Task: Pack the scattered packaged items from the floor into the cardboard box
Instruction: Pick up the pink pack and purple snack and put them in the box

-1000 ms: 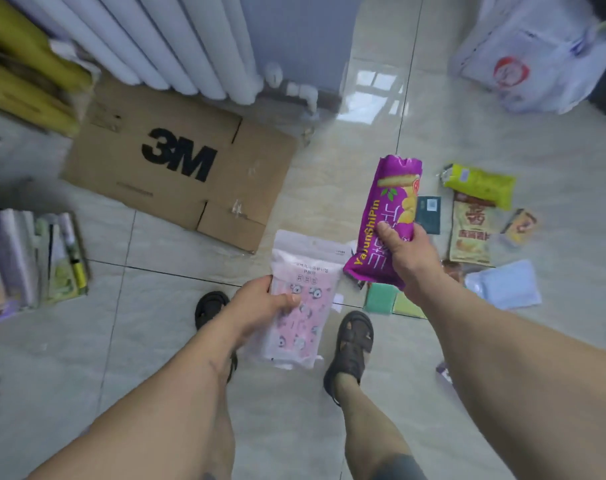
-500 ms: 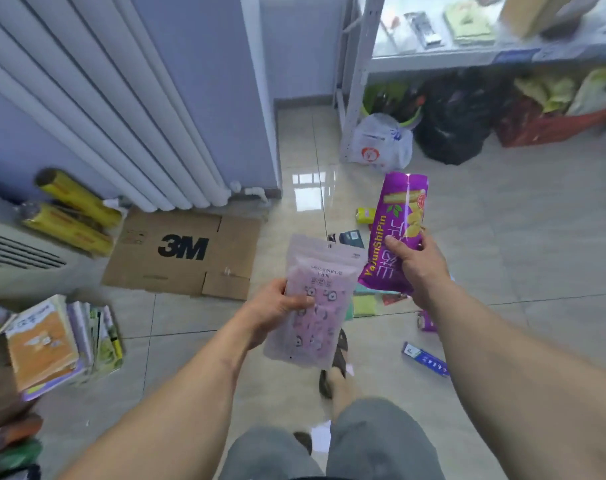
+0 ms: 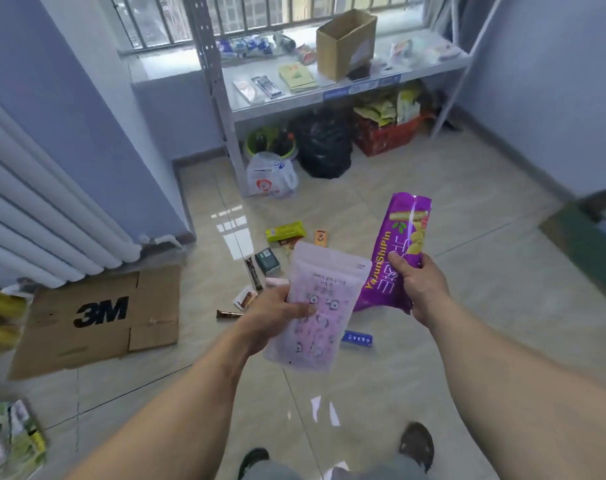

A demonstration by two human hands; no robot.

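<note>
The pink pouch point(image 3: 316, 306), pale with small printed figures, is held in front of the person in the left hand point(image 3: 272, 315), whose grip is closed on its lower left edge with the thumb laid across the face. Just to its right the purple snack bag point(image 3: 396, 252) stands nearly upright in the right hand point(image 3: 421, 284), the grip closed round its lower part with the thumb on the front; the two packs are close together, and whether they touch cannot be told. Below and behind them, more packaged items lie scattered on the tiled floor point(image 3: 467, 358): a yellow-green packet point(image 3: 285, 231), a small orange packet point(image 3: 321, 237), a dark green box point(image 3: 267, 261), a brown bar point(image 3: 228, 314) and a blue strip point(image 3: 357, 338) near the pouch's lower edge. An open cardboard box point(image 3: 346, 43) sits on the metal shelf point(image 3: 329, 105) under the barred window, well apart from the hands. A flattened 3M cardboard sheet point(image 3: 97, 317) lies on the floor at the left, beside the white radiator point(image 3: 45, 220). Under the shelf are a white plastic bag point(image 3: 271, 176), a black bag point(image 3: 324, 147) and a red crate point(image 3: 388, 135).
</note>
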